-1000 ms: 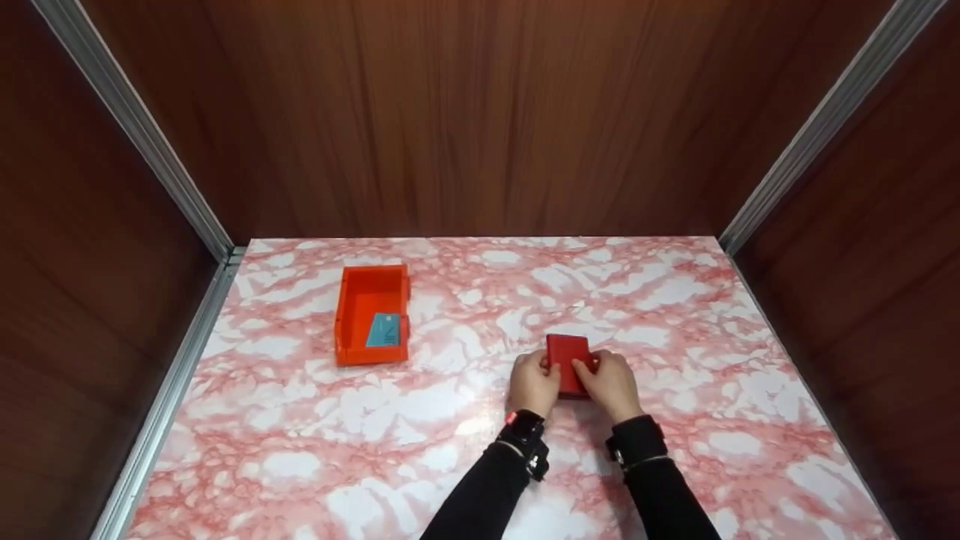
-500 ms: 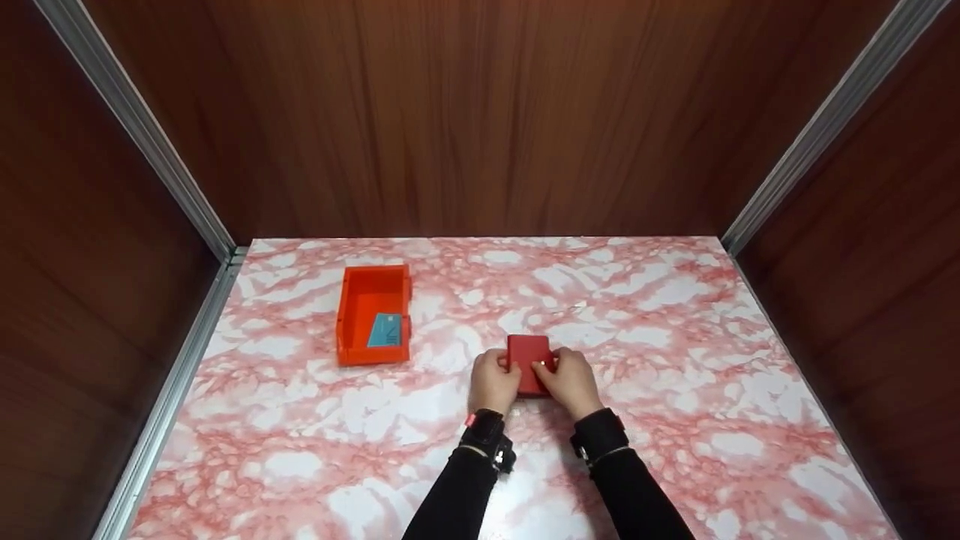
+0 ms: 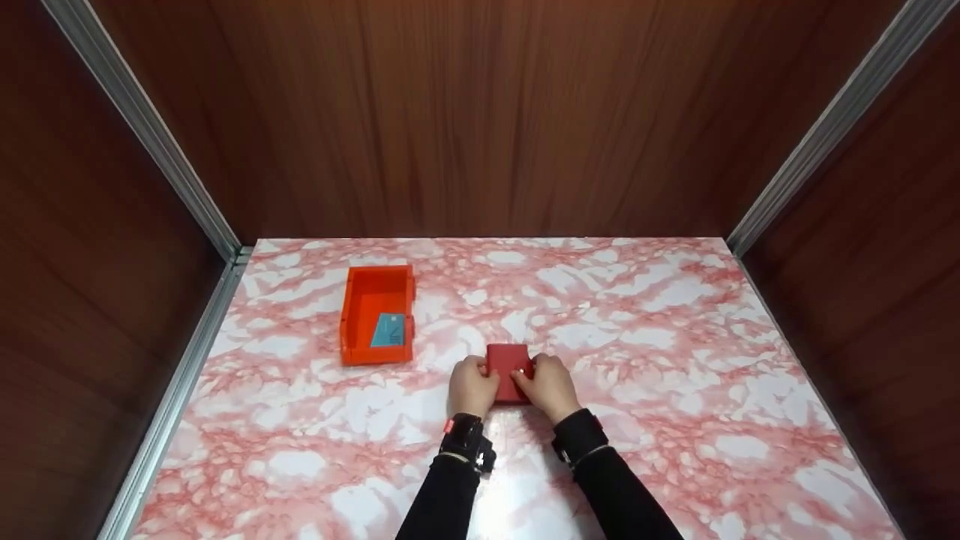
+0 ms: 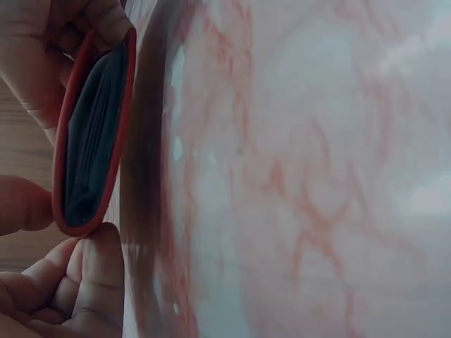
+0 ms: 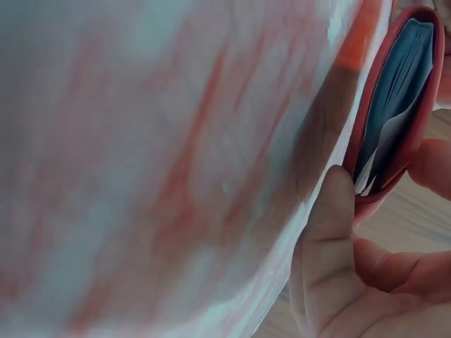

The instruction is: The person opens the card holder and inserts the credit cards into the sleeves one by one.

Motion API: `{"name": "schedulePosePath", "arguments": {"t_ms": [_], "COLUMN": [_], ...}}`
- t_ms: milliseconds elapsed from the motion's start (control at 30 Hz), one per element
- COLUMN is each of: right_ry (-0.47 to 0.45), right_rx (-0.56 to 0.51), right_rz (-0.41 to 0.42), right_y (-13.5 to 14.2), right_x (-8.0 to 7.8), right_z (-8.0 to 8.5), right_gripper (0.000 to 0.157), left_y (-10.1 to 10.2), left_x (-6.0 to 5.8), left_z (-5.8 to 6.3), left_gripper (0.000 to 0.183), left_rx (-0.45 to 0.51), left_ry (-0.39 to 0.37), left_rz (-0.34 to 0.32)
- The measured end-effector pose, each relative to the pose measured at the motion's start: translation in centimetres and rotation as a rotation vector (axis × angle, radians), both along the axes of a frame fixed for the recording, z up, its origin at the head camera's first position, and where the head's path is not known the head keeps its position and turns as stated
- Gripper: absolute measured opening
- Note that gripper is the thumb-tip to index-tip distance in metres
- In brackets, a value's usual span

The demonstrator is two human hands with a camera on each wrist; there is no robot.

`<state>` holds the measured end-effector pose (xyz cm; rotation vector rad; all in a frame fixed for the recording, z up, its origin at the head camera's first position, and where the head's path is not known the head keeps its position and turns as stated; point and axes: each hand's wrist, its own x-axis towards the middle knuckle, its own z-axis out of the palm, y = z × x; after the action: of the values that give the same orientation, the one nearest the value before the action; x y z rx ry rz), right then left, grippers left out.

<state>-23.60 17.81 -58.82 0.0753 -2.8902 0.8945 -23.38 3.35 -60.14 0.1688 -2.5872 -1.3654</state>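
A red wallet (image 3: 507, 366) is held between both hands over the pink-and-white marbled table (image 3: 645, 450). My left hand (image 3: 472, 386) pinches its left edge, thumb on the upper cover and fingers beneath. On the right edge my right hand (image 3: 551, 386) grips it in the same way. Both wrist views look into the open end of the wallet (image 4: 91, 134), where dark layered pockets show. A pale strip of something sticks out among the layers of the wallet (image 5: 398, 91) in the right wrist view. The wallet is close to the tabletop; whether it touches I cannot tell.
An orange bin (image 3: 375, 291) stands to the left, beyond the hands. In its near end lies a teal card (image 3: 388, 330) with dark print. Brown wood-grain panels (image 3: 480, 120) with metal rails (image 3: 172, 157) enclose the table at the back and sides.
Both hands have carried the red wallet leftward across the table, most of it in the first half second, and slightly closer to the person. Bin and card shift a little with the head camera.
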Motion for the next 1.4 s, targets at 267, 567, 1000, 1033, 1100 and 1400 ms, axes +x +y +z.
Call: {"name": "schedulePosePath", "arguments": {"t_ms": [267, 567, 1000, 1033, 1100, 1400], "right_ry": [0.024, 0.089, 0.046, 0.043, 0.035, 0.036], "right_rx": [0.033, 0.04, 0.106, 0.108, 0.113, 0.136], "right_rz": [-0.004, 0.011, -0.004, -0.004, -0.004, 0.011], "right_y": [-0.16, 0.12, 0.04, 0.01, -0.02, -0.02], "right_x": [0.36, 0.71, 0.44, 0.46, 0.48, 0.47], "right_z": [-0.32, -0.4, -0.58, -0.57, -0.57, -0.34], "right_gripper": [0.035, 0.036, 0.034, 0.035, 0.035, 0.036], "left_y": [-0.2, -0.02, -0.13, -0.15, -0.16, -0.19], "left_x": [0.18, 0.21, 0.07, 0.05, 0.01, -0.09], "left_z": [-0.5, -0.46, -0.61, -0.66, -0.73, -0.63], "left_gripper": [0.021, 0.023, 0.022, 0.021, 0.021, 0.02], "left_rx": [-0.022, -0.069, -0.138, -0.136, -0.136, -0.13], "left_ry": [-0.057, -0.055, -0.04, -0.041, -0.046, -0.034], "left_rz": [-0.046, -0.073, -0.092, -0.095, -0.097, -0.098]}}
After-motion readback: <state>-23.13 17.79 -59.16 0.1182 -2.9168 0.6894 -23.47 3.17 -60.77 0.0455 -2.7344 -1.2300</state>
